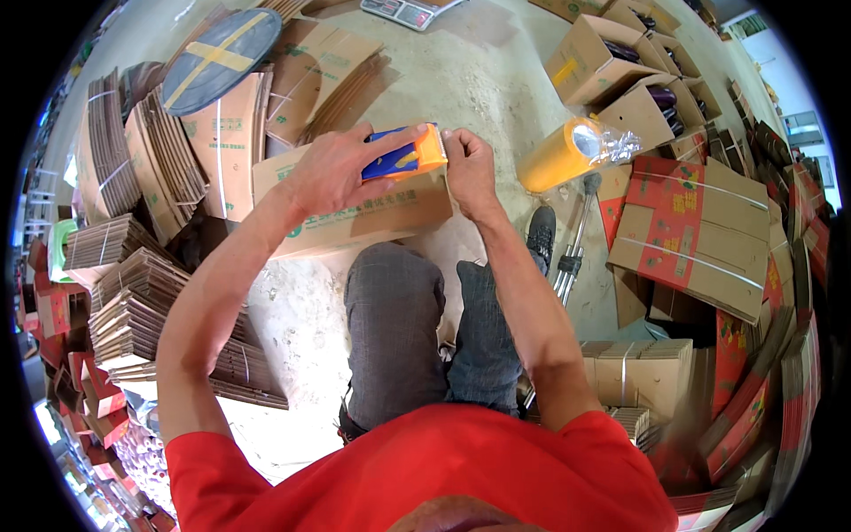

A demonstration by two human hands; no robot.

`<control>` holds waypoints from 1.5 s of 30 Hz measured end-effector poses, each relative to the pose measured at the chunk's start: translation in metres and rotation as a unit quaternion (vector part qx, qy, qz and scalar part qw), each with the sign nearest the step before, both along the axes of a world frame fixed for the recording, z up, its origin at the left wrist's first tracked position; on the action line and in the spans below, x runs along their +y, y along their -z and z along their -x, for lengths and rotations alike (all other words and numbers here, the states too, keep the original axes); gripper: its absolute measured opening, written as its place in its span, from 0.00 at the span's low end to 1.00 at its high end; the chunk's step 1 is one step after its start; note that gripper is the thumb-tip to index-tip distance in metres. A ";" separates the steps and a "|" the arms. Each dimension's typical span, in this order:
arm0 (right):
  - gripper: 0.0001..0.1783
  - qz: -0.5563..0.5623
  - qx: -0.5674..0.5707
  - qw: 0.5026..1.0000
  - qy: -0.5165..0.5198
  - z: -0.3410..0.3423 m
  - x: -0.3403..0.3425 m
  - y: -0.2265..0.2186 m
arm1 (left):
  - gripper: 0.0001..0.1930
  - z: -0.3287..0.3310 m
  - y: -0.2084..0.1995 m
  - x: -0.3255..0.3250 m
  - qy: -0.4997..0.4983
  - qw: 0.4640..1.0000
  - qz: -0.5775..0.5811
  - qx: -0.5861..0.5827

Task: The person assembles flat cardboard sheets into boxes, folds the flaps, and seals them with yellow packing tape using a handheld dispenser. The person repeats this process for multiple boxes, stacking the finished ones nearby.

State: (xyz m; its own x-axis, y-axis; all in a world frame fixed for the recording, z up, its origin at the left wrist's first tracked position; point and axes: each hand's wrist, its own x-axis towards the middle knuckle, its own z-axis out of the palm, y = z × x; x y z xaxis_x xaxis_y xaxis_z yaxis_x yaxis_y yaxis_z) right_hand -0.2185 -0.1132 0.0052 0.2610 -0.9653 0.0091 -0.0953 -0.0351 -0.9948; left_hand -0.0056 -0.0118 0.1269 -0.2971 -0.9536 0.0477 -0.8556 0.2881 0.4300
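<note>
My left hand is wrapped round a blue and orange-yellow tape dispenser, held just above a brown cardboard box with green print. At the dispenser's right end, my right hand is closed, thumb and fingers pinched at what looks like the edge of the tape. The fingertips hide most of that spot. The box rests in front of my knees, with my left forearm reaching over its left side.
Flattened cartons stand bundled at left, a round grey lid on top. To the right are a yellow roll with crumpled clear film, a metal pole and red-and-brown cartons. Open boxes of dark purple produce stand far right.
</note>
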 end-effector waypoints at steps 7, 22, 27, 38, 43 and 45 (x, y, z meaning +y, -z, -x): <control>0.19 -0.024 0.064 0.987 0.146 0.105 -0.057 0.062 | 0.37 -0.015 -0.021 0.000 0.004 0.984 -0.089 -0.155; 0.20 -0.081 0.041 0.989 0.113 0.131 -0.082 0.100 | 0.29 0.007 0.003 -0.033 0.045 0.966 -0.055 -0.247; 0.21 -0.059 0.058 0.993 0.089 0.130 -0.080 0.130 | 0.26 0.014 0.005 -0.042 0.051 0.964 -0.066 -0.251; 0.21 -0.042 0.109 0.992 -0.041 0.075 -0.033 0.230 | 0.24 0.021 0.010 -0.051 0.052 0.956 -0.084 -0.277; 0.20 -0.114 0.054 0.987 -0.102 0.037 -0.009 0.248 | 0.26 0.032 0.002 -0.062 0.032 0.940 -0.176 -0.291; 0.19 -0.172 0.011 0.978 -0.117 0.023 0.003 0.255 | 0.28 0.036 0.000 -0.062 0.025 0.932 -0.187 -0.309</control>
